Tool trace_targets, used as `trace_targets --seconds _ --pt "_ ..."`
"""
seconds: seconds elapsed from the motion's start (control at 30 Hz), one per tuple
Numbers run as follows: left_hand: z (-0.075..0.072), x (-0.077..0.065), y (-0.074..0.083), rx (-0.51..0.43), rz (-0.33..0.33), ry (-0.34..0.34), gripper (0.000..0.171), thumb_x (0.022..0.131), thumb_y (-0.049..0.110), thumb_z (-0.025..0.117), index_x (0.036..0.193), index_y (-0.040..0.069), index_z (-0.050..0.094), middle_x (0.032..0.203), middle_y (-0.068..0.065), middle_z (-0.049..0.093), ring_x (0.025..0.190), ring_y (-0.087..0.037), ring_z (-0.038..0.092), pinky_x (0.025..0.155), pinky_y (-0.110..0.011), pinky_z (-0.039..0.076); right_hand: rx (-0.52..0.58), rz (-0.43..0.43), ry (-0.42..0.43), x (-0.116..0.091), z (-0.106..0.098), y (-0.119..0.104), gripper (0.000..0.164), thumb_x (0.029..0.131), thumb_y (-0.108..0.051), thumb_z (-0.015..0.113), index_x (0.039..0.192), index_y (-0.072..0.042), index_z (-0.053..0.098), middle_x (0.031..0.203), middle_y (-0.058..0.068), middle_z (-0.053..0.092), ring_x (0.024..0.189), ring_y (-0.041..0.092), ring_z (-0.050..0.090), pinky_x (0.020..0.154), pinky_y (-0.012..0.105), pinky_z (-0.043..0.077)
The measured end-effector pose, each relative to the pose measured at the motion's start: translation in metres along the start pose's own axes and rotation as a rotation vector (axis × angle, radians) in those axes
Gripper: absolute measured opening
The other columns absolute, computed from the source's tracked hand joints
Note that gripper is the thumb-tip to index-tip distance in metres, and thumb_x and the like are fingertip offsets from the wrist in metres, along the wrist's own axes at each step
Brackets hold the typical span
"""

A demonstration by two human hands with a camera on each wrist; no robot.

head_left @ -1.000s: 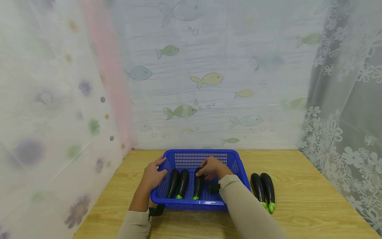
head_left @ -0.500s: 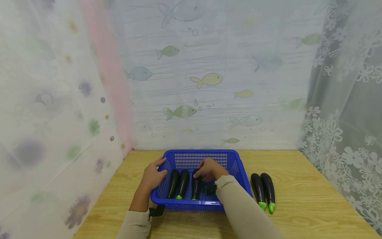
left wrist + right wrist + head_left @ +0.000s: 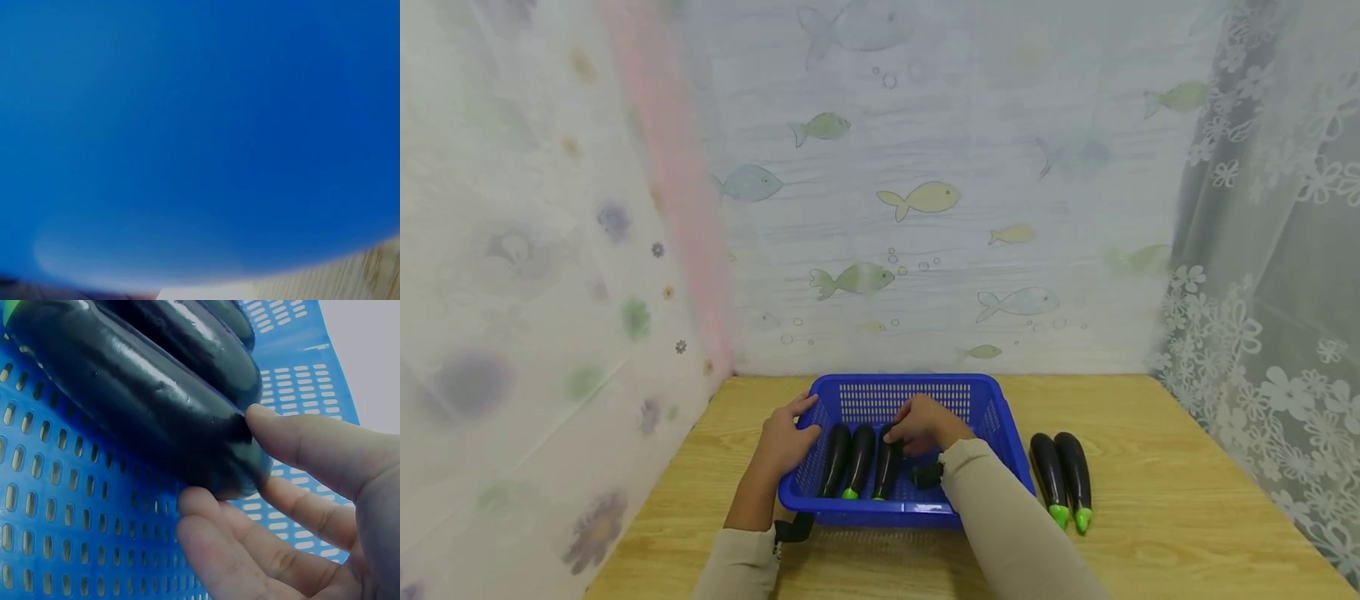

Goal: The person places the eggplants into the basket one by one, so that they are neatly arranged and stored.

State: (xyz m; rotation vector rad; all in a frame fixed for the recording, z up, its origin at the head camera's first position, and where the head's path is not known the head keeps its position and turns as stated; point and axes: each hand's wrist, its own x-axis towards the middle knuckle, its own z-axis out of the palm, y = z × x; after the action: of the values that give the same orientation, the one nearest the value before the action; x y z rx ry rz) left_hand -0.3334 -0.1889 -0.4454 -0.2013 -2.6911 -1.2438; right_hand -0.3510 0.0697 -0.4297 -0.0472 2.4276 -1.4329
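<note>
A blue perforated plastic basket [image 3: 925, 508] stands on the table with three dark eggplants inside. Two of them, the left eggplant [image 3: 835, 458] and the middle eggplant [image 3: 860, 458], lie side by side. My right hand [image 3: 925, 421] pinches the rounded end of the third eggplant [image 3: 888, 471] just right of these. The right wrist view shows the thumb on top of that eggplant [image 3: 144, 394] and fingers round its end and underside. My left hand [image 3: 782, 442] holds the basket's left rim, thumb on the inner side. Blue plastic fills nearly all of the left wrist view.
Two more eggplants [image 3: 1062, 475] with green stems lie together on the wooden table [image 3: 1172, 500], right of the basket. A fish-patterned curtain [image 3: 925, 250] hangs behind the table, with further sheets on both sides.
My right hand has shifted the third eggplant leftward, closer to the other two in the basket. The left hand has stayed on the rim.
</note>
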Motion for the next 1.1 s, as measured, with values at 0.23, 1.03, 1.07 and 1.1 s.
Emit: trace_targets --seconds 0.23,1.03,1.07,1.1 --pt "-0.0006 -0.0002 0.0012 0.009 0.004 0.005 0.058 0.083 0.019 0.060 0.140 0.017 0.050 0.151 0.000 0.039 0.128 -0.038 0.046 0.086 -0.051 0.050 -0.006 -0.014 -0.021 -0.0013 -0.0013 -0.0012 0.042 0.075 -0.010 0.078 0.110 0.000 0.058 0.093 0.017 0.062 0.083 0.036 0.068 0.070 0.044 0.056" --pt "0.0004 0.0008 -0.0010 -0.017 0.000 0.004 0.058 0.083 0.018 0.060 0.140 0.019 0.050 0.151 0.000 0.038 0.125 -0.038 0.049 0.081 -0.048 0.052 -0.082 -0.002 0.030 0.0014 -0.0032 -0.0014 0.062 0.077 -0.016 0.077 0.131 0.001 0.051 0.105 0.022 0.065 0.076 0.031 0.070 0.067 0.044 0.056" --pt "0.0004 0.0008 -0.0012 -0.018 0.001 0.003 0.058 0.083 0.018 0.060 0.140 0.019 0.050 0.151 0.000 0.038 0.125 -0.038 0.049 0.081 -0.048 0.052 -0.086 -0.003 0.031 0.0017 -0.0032 -0.0012 0.062 0.077 -0.017 0.077 0.131 0.001 0.051 0.106 0.021 0.065 0.075 0.031 0.070 0.066 0.044 0.056" --pt "0.0006 0.0008 -0.0016 -0.019 0.002 0.001 0.058 0.083 0.018 0.060 0.140 0.019 0.050 0.151 0.000 0.038 0.126 -0.038 0.049 0.082 -0.049 0.052 -0.087 -0.003 0.036 0.0017 -0.0033 -0.0010 0.062 0.077 -0.017 0.077 0.131 0.001 0.051 0.107 0.021 0.064 0.075 0.031 0.070 0.066 0.044 0.056"
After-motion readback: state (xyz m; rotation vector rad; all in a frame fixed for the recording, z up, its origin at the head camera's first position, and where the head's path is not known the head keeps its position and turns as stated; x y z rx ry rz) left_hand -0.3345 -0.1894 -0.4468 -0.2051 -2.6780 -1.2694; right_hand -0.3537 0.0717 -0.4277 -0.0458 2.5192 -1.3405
